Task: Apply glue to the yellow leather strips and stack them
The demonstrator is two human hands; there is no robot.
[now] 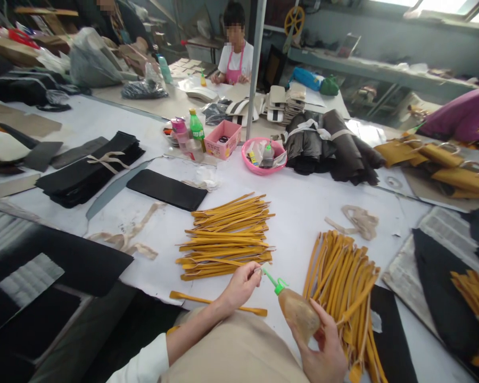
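Note:
My right hand grips a squeeze bottle of amber glue with a green nozzle that points up and left. My left hand pinches the tip of that nozzle with closed fingers. Under my left wrist a single mustard-yellow strap lies flat on the white table. Just beyond it sits a stack of the same yellow straps, laid crosswise. A second heap of straps fans out to the right of the bottle, beside my right hand.
Black fabric pieces and a tied black bundle lie to the left. A pink box, a pink bowl and a green bottle stand at the back. Dark rolls lie right. A person sits opposite.

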